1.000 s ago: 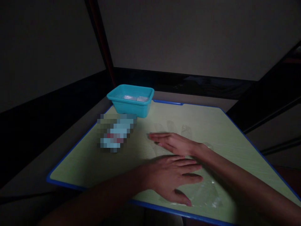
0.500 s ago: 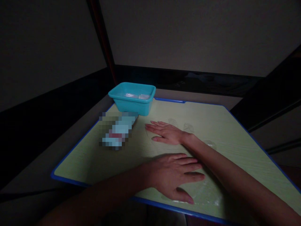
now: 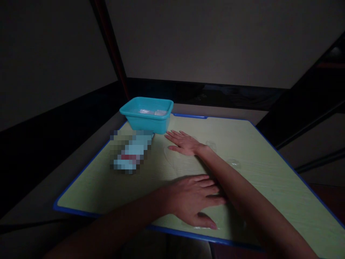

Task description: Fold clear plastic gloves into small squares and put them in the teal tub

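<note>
A thin clear plastic sheet or bag (image 3: 181, 163) lies flat on the yellow-green tabletop (image 3: 258, 158); its exact kind is hard to make out. Near the table's front edge, my left hand (image 3: 192, 199) rests palm down on the plastic, fingers spread. My right hand (image 3: 184, 142) reaches farther across, flat and palm down by the far part of the plastic, with its thumb apart. Neither hand grips anything. Small clear plastic pieces (image 3: 211, 145) lie beyond my right forearm, one of them a rounded piece (image 3: 234, 163).
A turquoise plastic basin (image 3: 149, 124) holding whitish clear packets (image 3: 160, 113) stands at the back left. In front of it lies a blurred-out flat, light-blue object (image 3: 133, 153). A blue rim (image 3: 188, 235) edges the table, and walls stand behind and to the left.
My right hand has slid away from me, nearer the basin, uncovering more of the plastic's curved edge. My left hand stays about where it was. The view has shifted slightly.
</note>
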The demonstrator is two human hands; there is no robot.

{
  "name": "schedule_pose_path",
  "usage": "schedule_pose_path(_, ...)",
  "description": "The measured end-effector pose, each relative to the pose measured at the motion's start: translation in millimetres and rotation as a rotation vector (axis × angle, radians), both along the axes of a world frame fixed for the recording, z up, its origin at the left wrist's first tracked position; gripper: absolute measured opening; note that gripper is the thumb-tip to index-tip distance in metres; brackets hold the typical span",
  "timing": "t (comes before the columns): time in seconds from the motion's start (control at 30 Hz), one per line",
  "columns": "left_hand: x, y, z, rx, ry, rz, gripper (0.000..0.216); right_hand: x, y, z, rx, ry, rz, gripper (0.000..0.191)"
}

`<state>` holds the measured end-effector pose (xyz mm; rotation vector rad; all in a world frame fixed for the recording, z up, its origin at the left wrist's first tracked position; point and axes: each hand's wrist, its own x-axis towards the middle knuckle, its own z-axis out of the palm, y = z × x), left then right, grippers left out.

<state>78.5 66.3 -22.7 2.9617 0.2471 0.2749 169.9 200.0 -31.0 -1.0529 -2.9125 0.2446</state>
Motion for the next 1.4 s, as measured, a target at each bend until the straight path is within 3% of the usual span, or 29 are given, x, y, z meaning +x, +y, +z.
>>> schedule_pose_path(0.17,-2.2,-1.0,4.9,-0.035,0.008,0.006,0.063,6.1,1.6,4.2,-0.046,0.146,-0.05,0.063)
schedule_pose_path(0.3,-4.1,-2.2,6.4,-0.084,0.034,0.013,0.063,39.2,-13.9,17.7,-0.118,0.264,-0.007,0.068)
schedule_pose_path(0.5,-4.2,-2.6,4.6,-0.113,0.036,0.014,0.062,83.5,-43.2,14.1,-0.114,0.101,0.023,0.064)
schedule_pose_path(0.67,-4.2,-2.4,3.3,-0.112,0.012,0.005,0.062,84.5,-33.9,0.2,-0.044,0.018,-0.033,0.063)
schedule_pose_path(1.0,-4.2,-3.6,6.8,-0.066,0.054,0.018,0.062,84.2,-4.3,-4.0,-0.017,0.016,-0.121,0.066)
schedule_pose_path(1.23,-2.4,-2.4,7.6,-0.064,0.045,0.016,0.066,79.2,7.5,-1.8,-0.116,0.144,-0.251,0.068)
schedule_pose_path(1.33,-7.0,-0.6,12.3,-0.07,0.022,0.092,0.073,83.3,6.1,6.8,-0.136,0.18,-0.291,0.07)
schedule_pose_path(1.4,-15.1,0.4,18.0,-0.079,0.029,0.255,0.073,92.6,-0.1,15.1,-0.136,0.216,-0.31,0.07)
